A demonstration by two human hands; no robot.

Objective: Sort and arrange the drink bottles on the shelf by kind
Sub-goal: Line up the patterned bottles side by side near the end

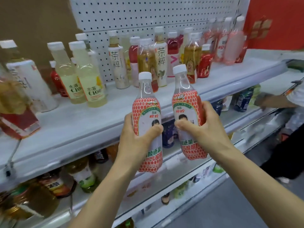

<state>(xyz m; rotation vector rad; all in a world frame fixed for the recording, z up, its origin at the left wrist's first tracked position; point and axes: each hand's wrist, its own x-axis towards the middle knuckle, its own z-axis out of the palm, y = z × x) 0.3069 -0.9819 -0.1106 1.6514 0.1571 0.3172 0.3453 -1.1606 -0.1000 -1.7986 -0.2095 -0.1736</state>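
Holding two bottles up in front of the top shelf [79, 122], we have one in each grip. Our left grip [138, 139] is wrapped round the lower half of the left pink bottle [146, 109], with the thumb lying across the label. Our right grip [202, 129] is wrapped round the middle of the right pink bottle [185, 99]. Both bottles are the same kind, with a white cap, a clear neck and a red and white dotted label with green edges. They stand upright side by side, close but not touching, and neither one rests on the shelf. On the shelf behind them the drinks are mixed up. Two pale yellow bottles [92, 83] stand together on the left, with a small red bottle [56, 79] behind them. Tall tea bottles [117, 63] with white labels, brown bottles [146, 61] and red bottles [204, 65] stand jumbled in the middle, against the white board with holes [131, 14]. More pink bottles like ours [233, 40] stand at the far right end of the shelf, next to a big red box [276, 22]. The lower shelves hold other drinks. Another person's arm [276, 102] reaches onto the next shelf down on the right.
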